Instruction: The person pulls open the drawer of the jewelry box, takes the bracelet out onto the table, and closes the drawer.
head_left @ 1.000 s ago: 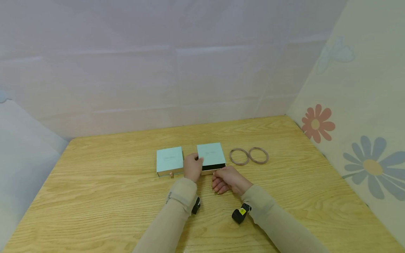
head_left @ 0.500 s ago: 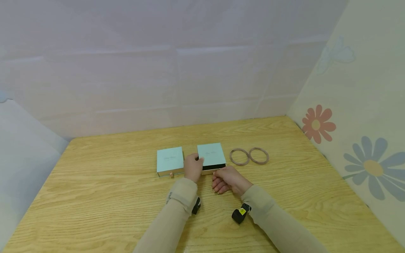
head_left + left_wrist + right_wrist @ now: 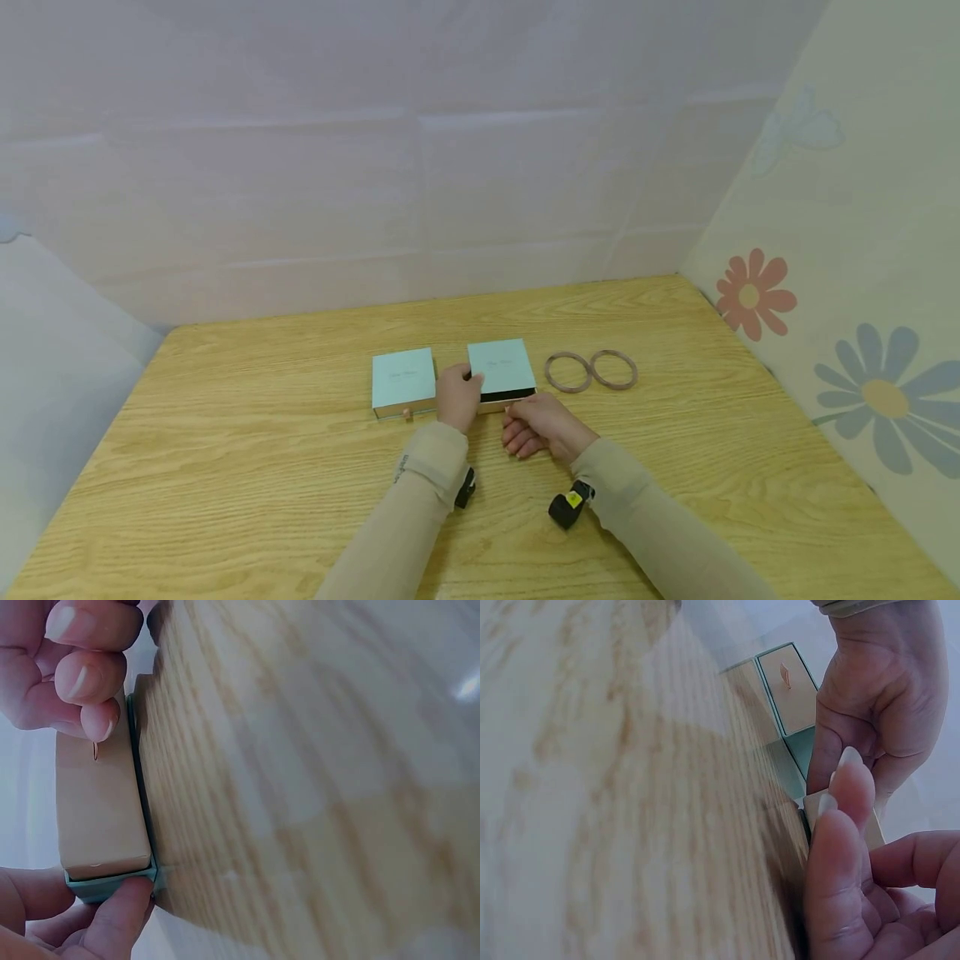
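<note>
A mint-green drawer box (image 3: 500, 365) lies flat on the table, its drawer pulled out a little so that a dark strip of the inside shows in the head view. My left hand (image 3: 457, 397) grips the box's sleeve at its left side; in the left wrist view, thumb and fingers hold the green sleeve end (image 3: 105, 889). At the front, my right hand (image 3: 547, 423) pinches the small ribbon pull (image 3: 95, 751) on the tan drawer front (image 3: 103, 806), its tip showing below the fingertips. The remaining right fingers are loosely curled.
A second mint drawer box (image 3: 402, 377) lies left of my left hand, drawer in, its ribbon loop (image 3: 784, 675) at the front. Two brownish bangle-like rings, the nearer ring (image 3: 568, 389) and the farther ring (image 3: 615, 387), lie side by side to the right. A pale wall backs the wooden table (image 3: 225, 467).
</note>
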### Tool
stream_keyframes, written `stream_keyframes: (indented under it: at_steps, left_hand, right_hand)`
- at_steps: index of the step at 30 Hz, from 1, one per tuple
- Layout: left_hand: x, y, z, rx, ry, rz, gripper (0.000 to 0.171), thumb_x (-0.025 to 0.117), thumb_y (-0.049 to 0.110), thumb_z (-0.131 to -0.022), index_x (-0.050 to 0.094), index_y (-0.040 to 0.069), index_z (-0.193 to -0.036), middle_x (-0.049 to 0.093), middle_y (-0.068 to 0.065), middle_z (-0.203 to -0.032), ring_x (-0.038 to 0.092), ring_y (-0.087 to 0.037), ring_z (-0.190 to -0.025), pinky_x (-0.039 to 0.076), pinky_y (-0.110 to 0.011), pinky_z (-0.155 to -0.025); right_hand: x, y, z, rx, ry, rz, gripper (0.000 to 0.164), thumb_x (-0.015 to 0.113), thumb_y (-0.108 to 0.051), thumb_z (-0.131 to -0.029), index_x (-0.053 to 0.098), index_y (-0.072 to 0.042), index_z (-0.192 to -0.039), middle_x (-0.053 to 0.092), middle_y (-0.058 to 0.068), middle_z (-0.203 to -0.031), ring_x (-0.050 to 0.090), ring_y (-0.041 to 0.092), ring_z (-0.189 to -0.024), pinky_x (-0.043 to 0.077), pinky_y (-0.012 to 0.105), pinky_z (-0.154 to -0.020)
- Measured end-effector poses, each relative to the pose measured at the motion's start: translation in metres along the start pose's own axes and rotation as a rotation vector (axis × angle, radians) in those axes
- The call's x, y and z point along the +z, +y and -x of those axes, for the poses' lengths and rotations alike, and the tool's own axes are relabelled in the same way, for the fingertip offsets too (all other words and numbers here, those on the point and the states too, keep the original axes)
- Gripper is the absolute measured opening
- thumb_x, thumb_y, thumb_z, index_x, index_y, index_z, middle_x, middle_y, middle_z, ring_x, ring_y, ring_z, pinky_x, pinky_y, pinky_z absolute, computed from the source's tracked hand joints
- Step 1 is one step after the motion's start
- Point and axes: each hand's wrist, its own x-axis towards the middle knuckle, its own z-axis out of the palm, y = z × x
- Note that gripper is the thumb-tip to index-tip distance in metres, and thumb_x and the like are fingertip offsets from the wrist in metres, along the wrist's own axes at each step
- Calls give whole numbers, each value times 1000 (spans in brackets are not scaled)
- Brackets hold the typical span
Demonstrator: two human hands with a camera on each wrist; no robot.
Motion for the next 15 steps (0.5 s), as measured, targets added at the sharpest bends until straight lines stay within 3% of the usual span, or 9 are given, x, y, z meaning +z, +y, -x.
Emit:
stream_keyframes:
  at_steps: [15]
  left_hand:
    - [1, -3, -2, 17, 9, -8, 48, 58, 0, -95, 28, 13, -60, 24, 0, -55, 28, -15, -52, 28, -28, -52]
  right_hand:
    - [-2, -2, -1, 3, -11, -3, 24, 45, -8, -99, 61, 8, -92, 63, 5, -63, 60, 11, -49, 51, 24, -45]
